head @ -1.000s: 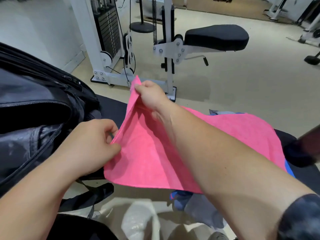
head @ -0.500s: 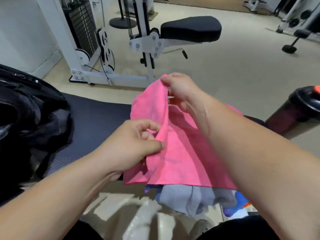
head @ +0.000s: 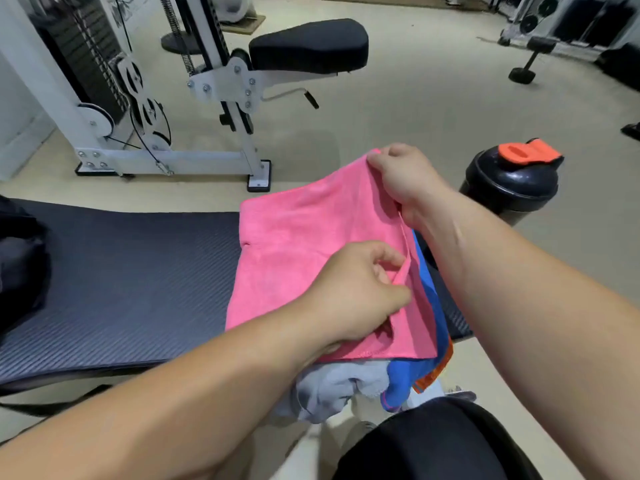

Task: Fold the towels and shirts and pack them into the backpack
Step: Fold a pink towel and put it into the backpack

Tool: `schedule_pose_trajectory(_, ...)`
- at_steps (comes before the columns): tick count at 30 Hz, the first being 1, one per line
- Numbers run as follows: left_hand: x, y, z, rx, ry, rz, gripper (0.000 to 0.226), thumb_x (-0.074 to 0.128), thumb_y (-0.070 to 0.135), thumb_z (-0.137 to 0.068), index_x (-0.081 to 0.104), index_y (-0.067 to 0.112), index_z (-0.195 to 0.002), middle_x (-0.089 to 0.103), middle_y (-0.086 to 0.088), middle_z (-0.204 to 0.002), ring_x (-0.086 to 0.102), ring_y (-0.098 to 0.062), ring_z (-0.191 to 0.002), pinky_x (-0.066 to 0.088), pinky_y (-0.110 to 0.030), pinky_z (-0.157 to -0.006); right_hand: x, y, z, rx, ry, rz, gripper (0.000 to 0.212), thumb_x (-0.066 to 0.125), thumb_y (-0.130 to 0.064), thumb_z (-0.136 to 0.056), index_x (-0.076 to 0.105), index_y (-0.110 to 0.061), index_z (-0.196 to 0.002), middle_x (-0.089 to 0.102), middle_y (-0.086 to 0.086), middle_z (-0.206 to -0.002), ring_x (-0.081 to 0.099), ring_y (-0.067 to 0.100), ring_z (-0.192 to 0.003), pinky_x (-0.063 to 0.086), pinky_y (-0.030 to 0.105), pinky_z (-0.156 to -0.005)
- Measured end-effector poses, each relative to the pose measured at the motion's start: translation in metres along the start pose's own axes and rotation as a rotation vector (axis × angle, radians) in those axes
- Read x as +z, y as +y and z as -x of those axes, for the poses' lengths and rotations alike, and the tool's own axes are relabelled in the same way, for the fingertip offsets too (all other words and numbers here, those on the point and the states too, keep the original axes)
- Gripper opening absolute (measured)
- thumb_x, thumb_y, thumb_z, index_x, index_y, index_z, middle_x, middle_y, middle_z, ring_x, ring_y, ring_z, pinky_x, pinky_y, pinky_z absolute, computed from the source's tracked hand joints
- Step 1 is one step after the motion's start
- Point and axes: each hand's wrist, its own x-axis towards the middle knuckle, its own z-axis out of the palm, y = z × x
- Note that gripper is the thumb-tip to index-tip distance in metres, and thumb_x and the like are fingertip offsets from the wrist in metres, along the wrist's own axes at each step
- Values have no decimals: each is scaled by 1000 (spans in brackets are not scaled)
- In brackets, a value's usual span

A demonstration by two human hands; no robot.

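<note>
A pink towel [head: 304, 251] lies folded over on the right end of a dark padded bench [head: 131, 282]. My right hand [head: 405, 178] pinches its far right corner. My left hand [head: 360, 289] pinches the near part of the same right edge. Under the pink towel lie a blue cloth [head: 412, 379], an orange cloth [head: 438, 372] and a grey garment [head: 332, 389] that hangs over the bench's front edge. The black backpack [head: 17, 268] shows only partly at the far left of the bench.
A black shaker bottle with an orange lid [head: 512, 181] stands just right of the bench. A white weight machine with a black seat [head: 308, 46] stands on the beige floor behind. More gym gear sits at the far right.
Both hands carried the pink towel's edge from the left over to the right, folding it in half. The view turned right, so the backpack slid to the left edge and the shaker bottle came into view.
</note>
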Motion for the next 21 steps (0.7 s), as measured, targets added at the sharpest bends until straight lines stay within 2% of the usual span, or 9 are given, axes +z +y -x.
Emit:
schedule_pose_trajectory(2,12,-9,-1,-56,-72,-32,33,71,6,-84,62,18,-114,64,0,-59,59,-15,-53,47,-27,-58,-1,23,-3,7,79,125,24,59,-26,-95,52,-21,-72,51,-2,-65,48,18,-60,35,28,-56)
schedule_pose_trajectory(4,16,-17,3,-118,-153,-38,45,74,17,-88,55,16,-129,69,-6,-65,63,-18,-54,48,-27,-56,0,39,-2,18,99,268,12,61,-32,-93,62,-21,-99,64,5,-98,60,25,-91,45,30,-77)
schedule_pose_trajectory(6,12,-19,9,-104,-146,-18,37,74,24,-89,59,16,-121,67,-5,-64,63,-21,-54,50,-31,-54,2,48,3,-1,83,395,52,65,-39,-90,51,-17,-134,50,13,-135,53,31,-121,40,33,-103)
schedule_pose_trajectory(8,-2,-20,17,-47,-66,39,14,74,23,-88,66,20,-100,60,0,-56,58,-22,-51,50,-36,-54,9,47,15,-95,90,524,70,66,-47,-86,40,-24,-146,35,12,-147,40,35,-134,33,42,-113)
schedule_pose_trajectory(9,-14,-21,22,-31,-17,39,7,73,21,-88,67,21,-89,57,2,-54,56,-22,-50,49,-38,-55,15,43,23,-153,66,604,72,65,-51,-84,38,-28,-147,31,11,-151,34,35,-139,31,47,-115)
schedule_pose_trajectory(11,-42,-30,30,-43,100,-48,13,72,19,-88,67,19,-76,59,1,-54,55,-21,-53,49,-39,-58,30,34,37,-265,-50,744,70,63,-55,-84,40,-33,-146,28,9,-156,26,33,-144,27,51,-116)
schedule_pose_trajectory(15,-108,-54,50,-160,320,-461,15,69,29,-85,67,19,-74,68,3,-67,64,-21,-68,53,-39,-70,78,12,62,-447,-394,901,61,55,-61,-90,45,-34,-144,34,5,-155,28,31,-142,24,49,-113)
schedule_pose_trajectory(17,-130,-66,60,-263,337,-626,15,67,32,-86,66,20,-77,69,4,-73,64,-18,-75,50,-33,-69,106,6,70,-492,-497,939,59,48,-62,-94,44,-34,-146,33,5,-156,26,31,-143,23,49,-113)
schedule_pose_trajectory(21,-144,-86,70,-384,313,-763,29,70,48,-82,61,20,-80,67,5,-74,61,-16,-74,50,-33,-67,150,1,73,-489,-527,1023,59,40,-62,-97,41,-35,-149,31,6,-158,26,33,-143,24,51,-111)
